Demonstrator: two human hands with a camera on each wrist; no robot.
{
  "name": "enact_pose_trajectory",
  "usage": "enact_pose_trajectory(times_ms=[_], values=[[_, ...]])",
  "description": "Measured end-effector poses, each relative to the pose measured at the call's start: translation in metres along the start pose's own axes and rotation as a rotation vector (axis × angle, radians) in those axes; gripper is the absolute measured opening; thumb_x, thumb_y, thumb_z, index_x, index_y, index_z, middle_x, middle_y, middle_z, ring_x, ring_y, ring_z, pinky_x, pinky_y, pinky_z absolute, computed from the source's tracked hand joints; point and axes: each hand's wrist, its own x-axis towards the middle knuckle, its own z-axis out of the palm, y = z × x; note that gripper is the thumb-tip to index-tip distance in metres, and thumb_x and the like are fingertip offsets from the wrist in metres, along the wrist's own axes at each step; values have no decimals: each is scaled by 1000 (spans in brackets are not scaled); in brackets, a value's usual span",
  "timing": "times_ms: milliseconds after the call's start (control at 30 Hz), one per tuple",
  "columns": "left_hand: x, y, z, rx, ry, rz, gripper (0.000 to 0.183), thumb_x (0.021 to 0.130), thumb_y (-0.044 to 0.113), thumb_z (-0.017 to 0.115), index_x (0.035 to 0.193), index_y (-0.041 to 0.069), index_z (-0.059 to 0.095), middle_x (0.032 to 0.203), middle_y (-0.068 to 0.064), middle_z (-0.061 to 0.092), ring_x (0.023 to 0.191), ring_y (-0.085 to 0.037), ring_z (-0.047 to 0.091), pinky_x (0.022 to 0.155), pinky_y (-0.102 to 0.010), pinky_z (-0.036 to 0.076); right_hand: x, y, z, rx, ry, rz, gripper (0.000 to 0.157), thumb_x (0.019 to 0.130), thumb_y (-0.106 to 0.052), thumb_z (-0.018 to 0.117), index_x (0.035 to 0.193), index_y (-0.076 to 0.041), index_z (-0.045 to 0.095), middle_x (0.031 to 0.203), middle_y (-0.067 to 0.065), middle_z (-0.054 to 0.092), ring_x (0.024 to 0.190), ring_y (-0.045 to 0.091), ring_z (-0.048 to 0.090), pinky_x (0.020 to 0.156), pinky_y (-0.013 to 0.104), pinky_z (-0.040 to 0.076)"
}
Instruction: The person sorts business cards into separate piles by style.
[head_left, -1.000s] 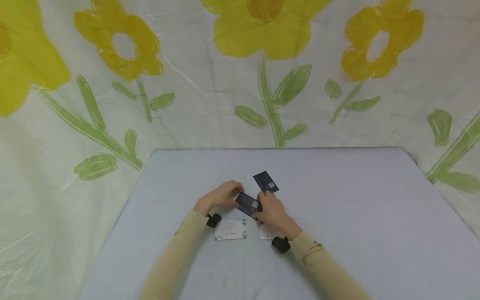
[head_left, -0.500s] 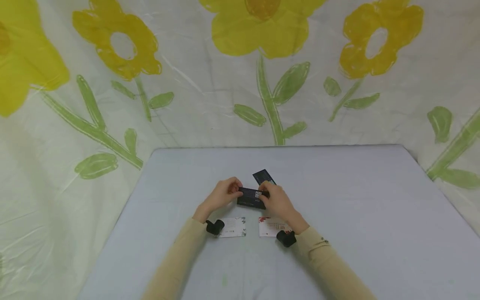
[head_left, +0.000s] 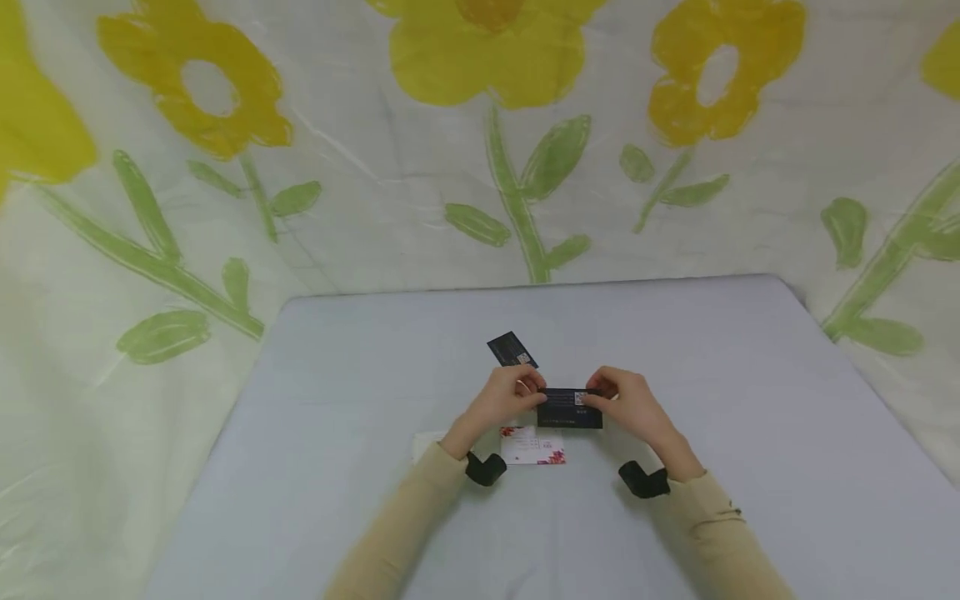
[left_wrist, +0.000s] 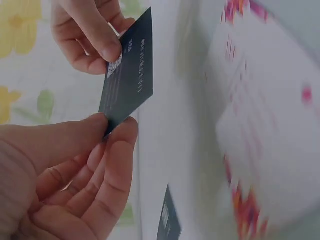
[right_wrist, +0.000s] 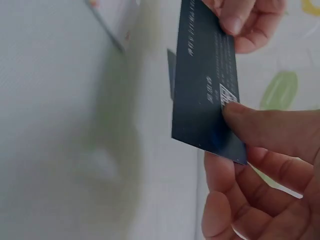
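A dark business card [head_left: 566, 413] with pale print and a white QR code is held up between both hands. At its left end, the left hand [head_left: 512, 395] pinches it between thumb and fingertips. The right hand [head_left: 628, 402] pinches the other end, its thumb beside the QR code in the right wrist view. Beneath and a little left lies a white card with red and purple flowers [head_left: 532, 451] on the table. Another dark card [head_left: 513, 348] lies beyond the left hand. A second white card [head_left: 426, 443] is mostly hidden behind the left wrist.
The white table [head_left: 375, 358] reaches back to a pale curtain [head_left: 390, 208] painted with yellow flowers and green stems. Black wrist cameras [head_left: 486, 469] sit on both wrists, just above the table surface.
Both hands have moved right with the dark card, which has turned from slanted to level. The floral white card, earlier partly covered by the right wrist, now shows below the held card.
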Motion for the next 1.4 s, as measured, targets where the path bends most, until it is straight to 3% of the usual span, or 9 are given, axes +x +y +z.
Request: enact_pose_trajectory(times_ms=[433,600,967,1400], values=[[9,15,59,34,-62,-89,9,76,5,67,81,3,60,66,2,51,57,-4,45,54,-16,40,-30,29,-25,-57,-69,103,14,75,-15,70,80,-5,61,74,2,58,67,14,49,60,29,40],[7,17,65,85,-70,-74,8,76,6,67,80,4,59,64,3,51,57,-3,45,53,-15,39,-31,32,-24,-82,-86,115,14,74,-13,70,79,-5,59,71,1,55,65,14,47,58,29,39],[7,22,71,363,-46,-47,10,75,12,69,76,9,59,66,5,49,60,-5,43,56,-15,35,-31,32,-18,-146,-81,66,13,72,-6,69,73,-3,57,66,1,52,61,13,46,56,29,38],[6,25,71,484,-38,-2,10,75,16,68,78,9,62,71,2,52,68,-9,45,62,-19,37,-33,33,-13,-242,-89,123,13,74,-13,69,77,-5,60,72,4,50,65,16,46,56,30,38]])
